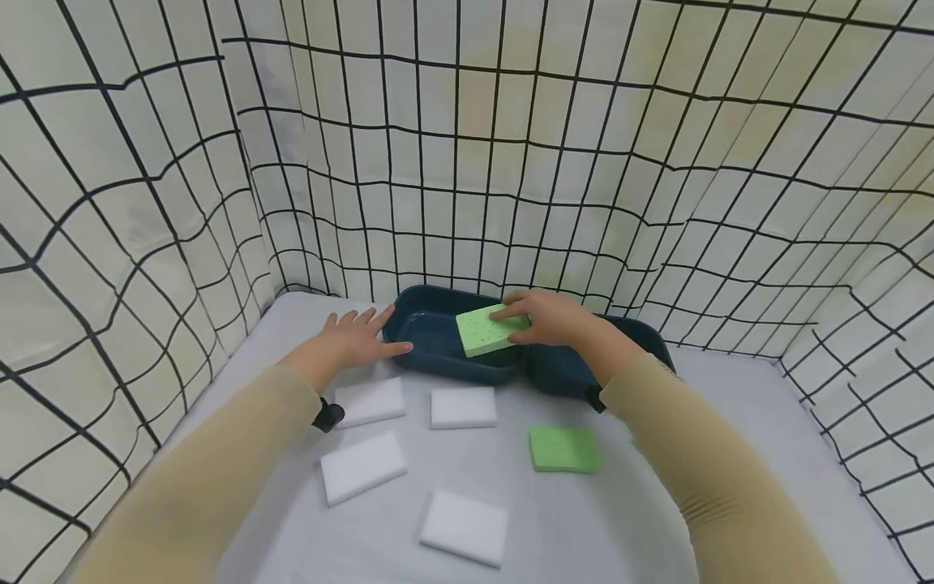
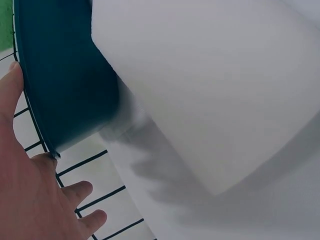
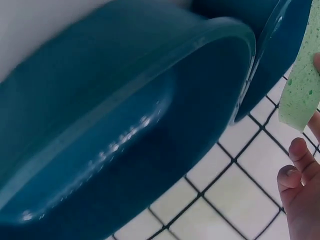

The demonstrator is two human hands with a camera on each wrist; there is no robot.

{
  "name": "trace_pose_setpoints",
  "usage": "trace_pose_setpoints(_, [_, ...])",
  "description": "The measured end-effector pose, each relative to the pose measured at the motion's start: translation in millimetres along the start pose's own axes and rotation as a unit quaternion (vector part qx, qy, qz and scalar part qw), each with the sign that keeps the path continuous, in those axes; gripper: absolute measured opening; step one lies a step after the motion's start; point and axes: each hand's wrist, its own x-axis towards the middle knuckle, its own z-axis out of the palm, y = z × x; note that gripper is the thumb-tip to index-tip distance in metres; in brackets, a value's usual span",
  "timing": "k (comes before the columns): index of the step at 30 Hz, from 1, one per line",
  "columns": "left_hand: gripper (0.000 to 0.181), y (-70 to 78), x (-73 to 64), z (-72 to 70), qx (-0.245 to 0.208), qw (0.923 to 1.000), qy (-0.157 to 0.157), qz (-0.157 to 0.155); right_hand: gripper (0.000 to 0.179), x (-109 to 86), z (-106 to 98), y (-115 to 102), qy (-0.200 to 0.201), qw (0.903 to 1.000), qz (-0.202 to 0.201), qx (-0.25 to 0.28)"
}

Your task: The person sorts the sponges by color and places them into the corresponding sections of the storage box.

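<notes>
My right hand (image 1: 550, 318) pinches a light green sponge (image 1: 483, 331) between thumb and fingers. It holds the sponge tilted above the left dark blue basin (image 1: 452, 371). In the right wrist view the sponge (image 3: 301, 85) shows at the right edge, with two fingertips free below it. My left hand (image 1: 353, 339) has its fingers spread at the basin's left end. The left wrist view has that hand (image 2: 37, 185) touching the basin's rim (image 2: 37, 120). A second dark blue basin (image 1: 556, 375) stands against the first, partly hidden by my right forearm.
Several white rectangular blocks (image 1: 463, 408) lie on the white table (image 1: 292, 535) before the basins. Another green sponge (image 1: 564, 449) lies to their right, with a sliver of green beside my right sleeve. Black wire mesh (image 1: 452, 162) walls the back and sides.
</notes>
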Motion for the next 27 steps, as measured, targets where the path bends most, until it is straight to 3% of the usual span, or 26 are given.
trace_pose_setpoints(15, [0.105,-2.2,-0.3,-1.6,-0.002,1.0000,0.000,-0.004,0.049,75.4,16,-41,-0.072,0.9963,-0.036,-0.032])
trace_pose_setpoints(27, [0.104,3.7,-3.0,-3.9,-0.009,0.9999,-0.002,-0.011,0.051,95.3,33,-57,-0.092,0.9936,-0.037,-0.054])
